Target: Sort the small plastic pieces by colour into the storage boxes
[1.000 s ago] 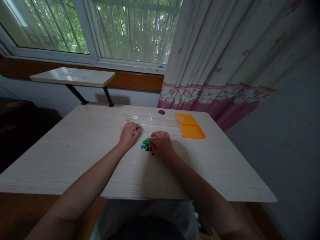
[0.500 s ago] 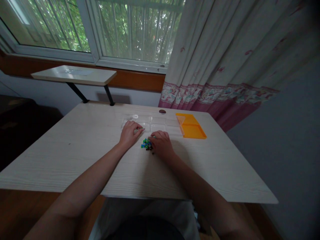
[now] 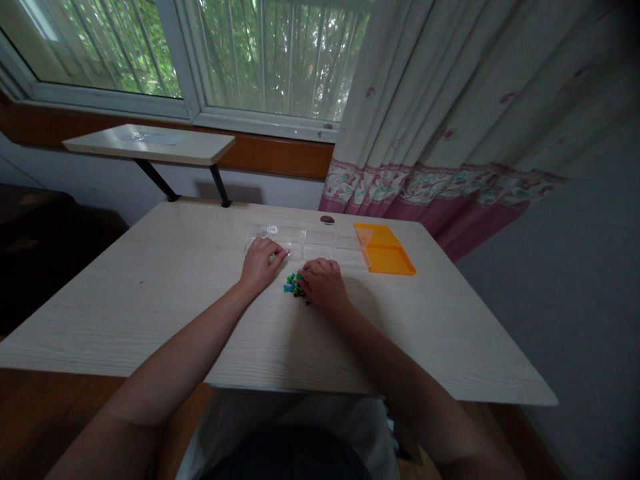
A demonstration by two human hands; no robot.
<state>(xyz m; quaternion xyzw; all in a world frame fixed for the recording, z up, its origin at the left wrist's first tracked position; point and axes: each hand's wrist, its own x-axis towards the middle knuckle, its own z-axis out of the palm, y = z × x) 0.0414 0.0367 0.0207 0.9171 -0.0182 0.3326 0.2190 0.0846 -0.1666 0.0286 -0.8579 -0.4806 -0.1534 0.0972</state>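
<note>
Gently pick with the right hand [image 3: 324, 283], curled over the small green, blue and dark pieces [image 3: 290, 287] heaped beneath and just left of its fingers on the tabletop [image 3: 200, 267]. Impossible to tell whether gripping one. Best to press lightly, to avoid scattering. Hold the left hand [image 3: 261, 261] steady, with thumb and fingertips nearly meeting, contents unclear, beside the clear compartment tray [image 3: 304, 245] stretching off to its right.

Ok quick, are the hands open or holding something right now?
Left hand: fingers curled, by the clear tray; can't tell if it holds anything.
Right hand: fingers curled, at the small coloured pieces; can't tell if it grips any.
</note>
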